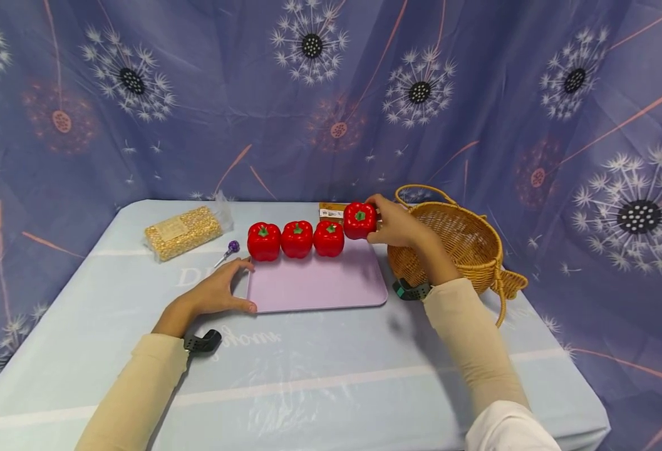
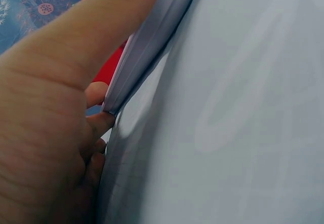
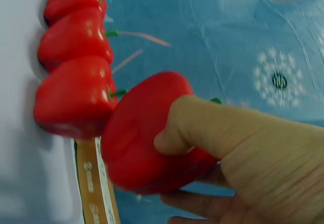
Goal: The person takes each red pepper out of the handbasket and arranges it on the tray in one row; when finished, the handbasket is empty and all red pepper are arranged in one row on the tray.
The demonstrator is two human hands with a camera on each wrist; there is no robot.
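Observation:
In the right hand (image 1: 395, 222), a red bell pepper (image 1: 359, 220) is gripped between thumb and fingers, held at the right end of a row of red peppers. The right wrist view shows this held pepper (image 3: 147, 133) tilted and right beside its neighbour (image 3: 76, 97). Three other peppers (image 1: 297, 239) stand side by side along the far edge of a pale pink tray (image 1: 319, 285). My left hand (image 1: 218, 291) holds the tray's left side, thumb at the near corner and fingers at the edge. Up close, the tray rim (image 2: 136, 57) runs between that thumb and the fingers.
A wicker basket (image 1: 460, 238) with a handle stands just right of the tray, beneath the right forearm. Behind the peppers lies a brown-and-white flat packet (image 1: 331, 211). Left of the tray are a bag of yellow kernels (image 1: 184, 232) and a purple-headed stick (image 1: 232, 247).

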